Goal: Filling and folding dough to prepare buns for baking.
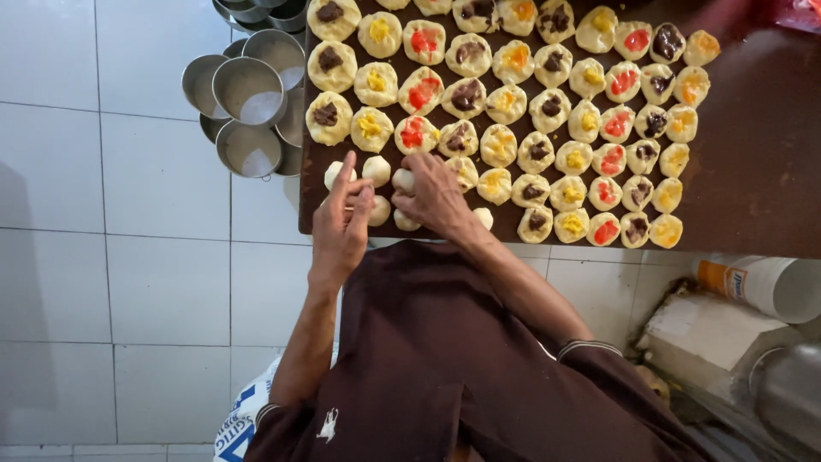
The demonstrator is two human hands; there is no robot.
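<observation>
Left hand (340, 224) is pinching one plain pale dough ball (380, 210), fingers half closed; right hand (434, 195) is cupping another (403, 180), both at the brown wooden board's (753, 171) near-left corner, beside filled dough rounds (513, 103).

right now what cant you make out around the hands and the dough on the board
- Head view: the right hand covers the plain dough balls under it; their count is unclear.
- Left hand: its grip on the dough is hidden by its own fingers.
- Top edge cuts off the filled dough rounds and the metal cups.
</observation>
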